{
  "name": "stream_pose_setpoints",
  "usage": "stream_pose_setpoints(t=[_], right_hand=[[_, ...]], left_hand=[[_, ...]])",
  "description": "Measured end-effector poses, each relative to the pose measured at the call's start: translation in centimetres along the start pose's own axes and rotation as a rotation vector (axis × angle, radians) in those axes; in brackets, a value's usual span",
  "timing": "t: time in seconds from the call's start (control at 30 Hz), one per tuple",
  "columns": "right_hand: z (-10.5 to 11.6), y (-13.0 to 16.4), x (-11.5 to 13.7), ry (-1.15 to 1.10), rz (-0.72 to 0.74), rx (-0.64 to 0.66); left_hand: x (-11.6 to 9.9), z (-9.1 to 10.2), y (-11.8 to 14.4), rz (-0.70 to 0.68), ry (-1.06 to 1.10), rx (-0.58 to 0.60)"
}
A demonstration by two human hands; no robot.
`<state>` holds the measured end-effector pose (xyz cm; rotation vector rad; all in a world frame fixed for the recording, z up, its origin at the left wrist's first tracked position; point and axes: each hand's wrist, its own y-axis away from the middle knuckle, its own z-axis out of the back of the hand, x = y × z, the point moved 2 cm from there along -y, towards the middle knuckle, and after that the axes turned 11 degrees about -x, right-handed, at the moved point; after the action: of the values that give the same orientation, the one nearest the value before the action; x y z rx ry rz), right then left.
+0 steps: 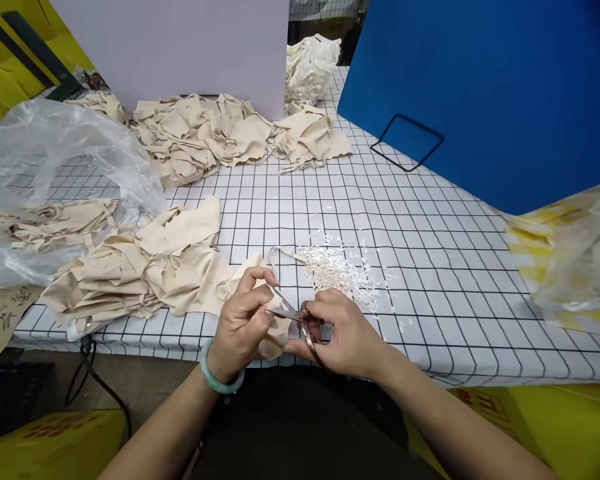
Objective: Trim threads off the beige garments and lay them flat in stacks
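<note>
My right hand (343,333) is closed round the handles of a pair of scissors (291,313). Their blades stand apart and point left, close to the fingers of my left hand (247,320). That hand, with a green bangle (219,373) at its wrist, pinches a piece of beige fabric (275,340), partly hidden behind the fingers. A narrow pale strip (286,252) curves over the table just beyond my hands. Beside it lies a heap of small white and cream snippets (335,267). To the left spreads a pile of beige fabric pieces (130,273).
More beige fabric (205,137) lies along the back, by a pale lilac board (180,53). Clear plastic (70,147) covers the left side. A large blue board (480,87) stands at right, near a black wire frame (407,142). The checked tablecloth (430,267) ends near my body.
</note>
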<state>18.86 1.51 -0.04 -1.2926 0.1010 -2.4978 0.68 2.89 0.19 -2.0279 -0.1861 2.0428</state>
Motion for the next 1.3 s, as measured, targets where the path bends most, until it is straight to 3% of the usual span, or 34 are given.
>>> stream_pose_setpoints(t=[0.63,0.87,1.13,1.23,1.3], right_hand=[[-0.3,0.3,-0.1,0.026,0.001,-0.028],[0.1,1.5,-1.4,0.08,-0.036,-0.082],[1.5,4.1,-3.8,0.156,-0.241,-0.201],[3.4,4.3,-4.5,0.192,-0.381,-0.23],[5.0,4.0,-4.8,0.23,-0.414,-0.256]], left_hand=[[0.1,-0.6,0.2,0.005,-0.026,0.044],[0.2,-1.7,-0.4,-0.023,-0.07,0.107],[1.4,-5.1,-1.7,-0.005,-0.043,0.255],[1.3,-4.6,-1.8,0.018,-0.101,0.287],[0.8,-3.1,-1.5,0.009,-0.212,0.306]])
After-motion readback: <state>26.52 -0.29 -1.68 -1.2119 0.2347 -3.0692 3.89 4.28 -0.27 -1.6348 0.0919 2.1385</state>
